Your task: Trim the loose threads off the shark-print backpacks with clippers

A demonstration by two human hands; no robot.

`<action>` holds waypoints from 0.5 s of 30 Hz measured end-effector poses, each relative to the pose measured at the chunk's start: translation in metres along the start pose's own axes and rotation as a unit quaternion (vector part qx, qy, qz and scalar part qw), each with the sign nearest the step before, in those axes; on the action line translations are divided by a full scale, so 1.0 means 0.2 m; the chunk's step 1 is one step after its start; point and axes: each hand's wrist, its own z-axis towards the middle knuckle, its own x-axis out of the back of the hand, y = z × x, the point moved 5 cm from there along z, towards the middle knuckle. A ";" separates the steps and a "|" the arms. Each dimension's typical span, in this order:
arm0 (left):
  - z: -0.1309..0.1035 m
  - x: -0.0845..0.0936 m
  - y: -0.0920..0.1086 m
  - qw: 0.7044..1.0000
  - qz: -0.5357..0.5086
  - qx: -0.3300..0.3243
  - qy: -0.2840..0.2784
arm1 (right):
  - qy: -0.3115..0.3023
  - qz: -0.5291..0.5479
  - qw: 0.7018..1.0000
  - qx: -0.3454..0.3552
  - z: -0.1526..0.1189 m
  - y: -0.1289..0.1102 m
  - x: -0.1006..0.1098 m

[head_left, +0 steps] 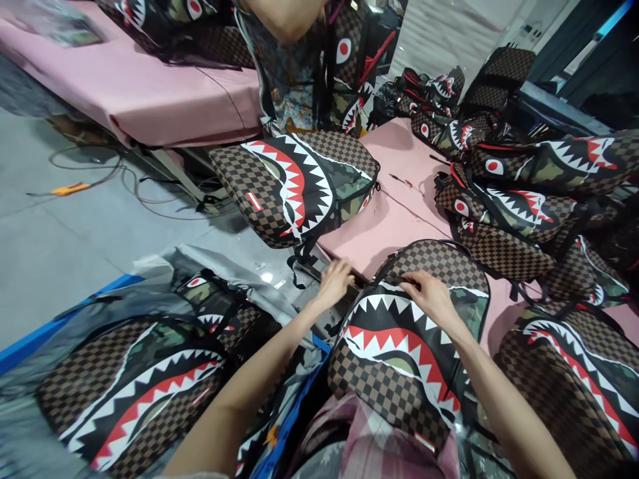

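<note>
A brown checkered backpack [399,379] with a red and white shark mouth leans against the person's lap, its top at the pink table's edge. At its upper part, my right hand [426,293] is closed, thumb and fingers together on something I cannot make out. My left hand [335,283] hangs just left of the bag's top, its fingers curled; whether it holds anything is hidden. Beyond it, a second shark backpack [299,186] lies at the table's left corner, overhanging the edge.
Several similar backpacks [524,206] are piled on the pink table [399,173] at the right. Another backpack [144,399] lies in a grey-lined blue-framed bin at left. A person [294,73] stands across the table. Cables lie on the floor.
</note>
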 end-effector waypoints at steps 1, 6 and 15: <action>0.00 -0.05 0.01 0.997 -0.031 -0.025 -0.061 | 0.005 0.092 0.996 -0.016 -0.06 0.07 -0.02; 0.00 -0.18 0.12 0.980 -0.091 -0.079 -0.156 | 0.127 0.380 0.898 -0.184 -0.61 0.46 -0.19; -0.25 -0.09 1.22 0.963 -0.093 -0.241 -0.074 | 0.277 0.648 0.665 -0.249 -0.98 0.62 -0.38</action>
